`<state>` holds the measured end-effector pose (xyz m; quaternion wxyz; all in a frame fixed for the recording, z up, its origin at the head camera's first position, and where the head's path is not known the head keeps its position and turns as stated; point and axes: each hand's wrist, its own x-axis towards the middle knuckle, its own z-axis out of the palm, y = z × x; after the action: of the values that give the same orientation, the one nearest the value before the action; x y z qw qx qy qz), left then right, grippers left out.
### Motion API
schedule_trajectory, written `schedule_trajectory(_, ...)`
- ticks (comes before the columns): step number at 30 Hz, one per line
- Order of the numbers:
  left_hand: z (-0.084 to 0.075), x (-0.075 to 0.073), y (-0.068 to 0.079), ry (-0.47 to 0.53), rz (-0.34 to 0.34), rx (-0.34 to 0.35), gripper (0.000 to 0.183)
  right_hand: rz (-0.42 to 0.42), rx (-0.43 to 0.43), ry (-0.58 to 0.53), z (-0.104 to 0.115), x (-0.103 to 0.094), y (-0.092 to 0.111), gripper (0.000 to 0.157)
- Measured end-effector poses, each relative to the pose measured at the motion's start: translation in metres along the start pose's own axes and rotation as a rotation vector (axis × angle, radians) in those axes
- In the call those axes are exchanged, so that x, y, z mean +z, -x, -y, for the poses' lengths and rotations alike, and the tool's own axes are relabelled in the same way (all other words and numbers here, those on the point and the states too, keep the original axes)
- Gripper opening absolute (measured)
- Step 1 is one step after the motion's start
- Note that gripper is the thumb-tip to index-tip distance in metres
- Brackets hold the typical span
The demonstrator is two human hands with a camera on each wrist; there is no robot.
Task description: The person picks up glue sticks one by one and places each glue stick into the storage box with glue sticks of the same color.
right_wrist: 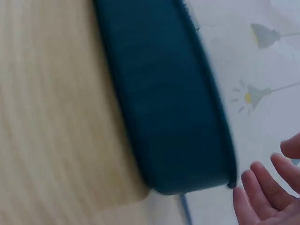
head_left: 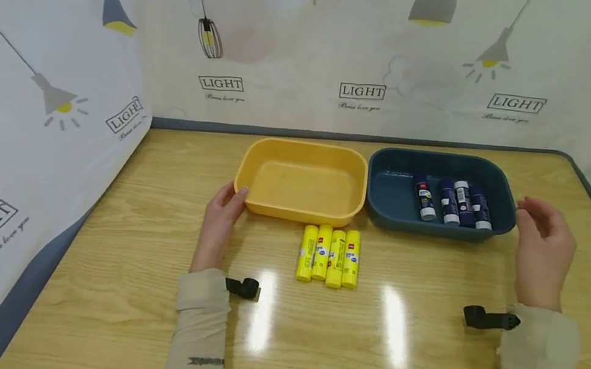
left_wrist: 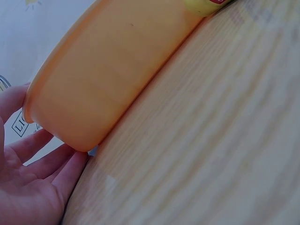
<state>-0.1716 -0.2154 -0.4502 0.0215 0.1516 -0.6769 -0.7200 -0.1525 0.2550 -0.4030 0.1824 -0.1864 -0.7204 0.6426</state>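
Observation:
My left hand (head_left: 221, 221) holds the near left corner of a yellow plastic bin (head_left: 297, 214), thumb at the rim. In the left wrist view its fingertips (left_wrist: 77, 157) touch the bin's lower outer wall. Beside the bin's right end stands a dark blue bin (head_left: 391, 193) with several navy glue sticks (head_left: 449, 202) lying in it. Close to that bin's right end is my right hand (head_left: 543, 258), its fingers loosely bent and holding nothing. Whether a fingertip touches the rim I cannot tell. Several yellow glue sticks (head_left: 322, 252) lie side by side in front of the bins.
Both bins stand on a wooden table (head_left: 320, 347) near its back edge. A white cloth (head_left: 301, 44) printed with lamps hangs behind the table and along its sides. A black wrist device (head_left: 243, 287) sits at the left cuff, another black device (head_left: 489, 319) at the right.

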Motion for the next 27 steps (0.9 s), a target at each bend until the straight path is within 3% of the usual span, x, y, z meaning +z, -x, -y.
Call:
schedule_trajectory(5, 0.000, -0.001, 0.000, -0.007, 0.000, -0.001, 0.057, -0.026, 0.046, -0.202, -0.012, -0.003, -0.007, 0.037)
schedule_trajectory(14, 0.002, 0.000, -0.002, 0.019, 0.004, 0.014, 0.056, 0.112, 0.227, -0.626, -0.044, -0.008, -0.018, 0.060)
schedule_trajectory(20, 0.003, 0.001, -0.003, 0.013, 0.012, 0.015, 0.056, 0.222, 0.277, -0.626, -0.050, -0.004, -0.019, 0.066)
schedule_trajectory(27, 0.001, -0.001, -0.001, -0.023, 0.008, 0.033, 0.059, 0.286, 0.277, -0.550, -0.048, 0.001, -0.019, 0.063)
